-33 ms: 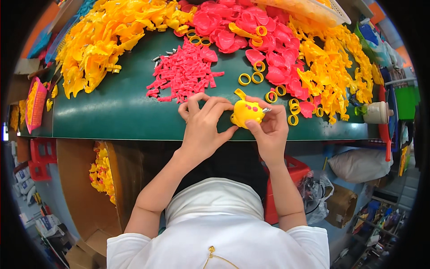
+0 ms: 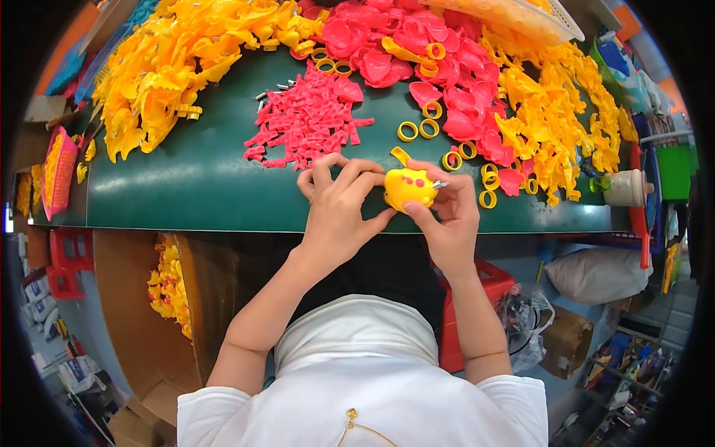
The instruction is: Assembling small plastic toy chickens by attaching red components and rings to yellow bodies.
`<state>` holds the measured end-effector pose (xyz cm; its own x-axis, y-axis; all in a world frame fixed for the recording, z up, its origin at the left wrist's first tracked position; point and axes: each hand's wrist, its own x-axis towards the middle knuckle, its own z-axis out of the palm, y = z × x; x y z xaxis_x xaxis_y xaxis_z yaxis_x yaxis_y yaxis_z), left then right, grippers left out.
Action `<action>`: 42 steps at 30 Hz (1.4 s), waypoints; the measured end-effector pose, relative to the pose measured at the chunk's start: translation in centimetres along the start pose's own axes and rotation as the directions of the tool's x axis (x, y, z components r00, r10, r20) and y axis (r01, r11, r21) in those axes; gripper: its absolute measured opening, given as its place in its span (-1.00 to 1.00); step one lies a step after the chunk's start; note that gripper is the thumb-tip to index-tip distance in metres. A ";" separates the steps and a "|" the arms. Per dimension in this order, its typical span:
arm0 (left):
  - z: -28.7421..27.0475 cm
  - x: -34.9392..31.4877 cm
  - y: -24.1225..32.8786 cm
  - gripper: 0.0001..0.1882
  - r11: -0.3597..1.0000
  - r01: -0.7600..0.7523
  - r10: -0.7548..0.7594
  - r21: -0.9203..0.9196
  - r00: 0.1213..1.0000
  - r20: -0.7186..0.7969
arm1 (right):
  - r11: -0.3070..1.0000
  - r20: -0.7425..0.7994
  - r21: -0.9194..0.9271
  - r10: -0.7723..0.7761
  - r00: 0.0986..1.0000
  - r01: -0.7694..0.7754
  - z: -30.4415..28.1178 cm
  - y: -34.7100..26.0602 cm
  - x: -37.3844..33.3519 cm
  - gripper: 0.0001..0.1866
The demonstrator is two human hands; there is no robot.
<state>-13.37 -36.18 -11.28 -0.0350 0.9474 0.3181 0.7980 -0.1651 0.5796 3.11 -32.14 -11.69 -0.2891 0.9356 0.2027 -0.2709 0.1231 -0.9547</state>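
A rounded yellow plastic toy piece [image 2: 406,195] with red spots on top is held just above the table's near edge. My right hand [image 2: 453,212] pinches its right side between thumb and fingers. A short silvery metal piece [image 2: 440,184] sticks out there by the fingertips. From the left, my left hand [image 2: 335,208] bends round with its thumb and index fingertips closed on the toy's left side. Just beyond the toy lies a small yellow strip [image 2: 400,156]. The toy's underside is hidden.
On the green table [image 2: 186,190] lie a heap of small red pieces [image 2: 305,123], red shell-like parts [image 2: 465,112], yellow rings [image 2: 407,131], and yellow part piles left [image 2: 164,82] and right [image 2: 547,119]. A cardboard box [image 2: 141,298] holding yellow pieces stands below left; a red stool [image 2: 484,287] is at right.
The toy has turned slightly between my fingers, so its red spots now lie a little further left. Both hands have barely moved.
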 end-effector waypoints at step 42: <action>-4.7 -3.8 -2.3 -0.69 -0.173 0.088 -0.305 -0.981 0.942 0.138 | 0.999 -0.195 0.038 0.032 0.980 -0.025 1.2 -2.9 -0.9 -0.69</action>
<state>-17.89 -40.71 -10.27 -0.1935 0.9809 0.0191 -0.7317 -0.1572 0.6633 3.05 -33.69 -8.87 -0.1130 0.9856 0.1257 -0.2986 0.0870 -0.9504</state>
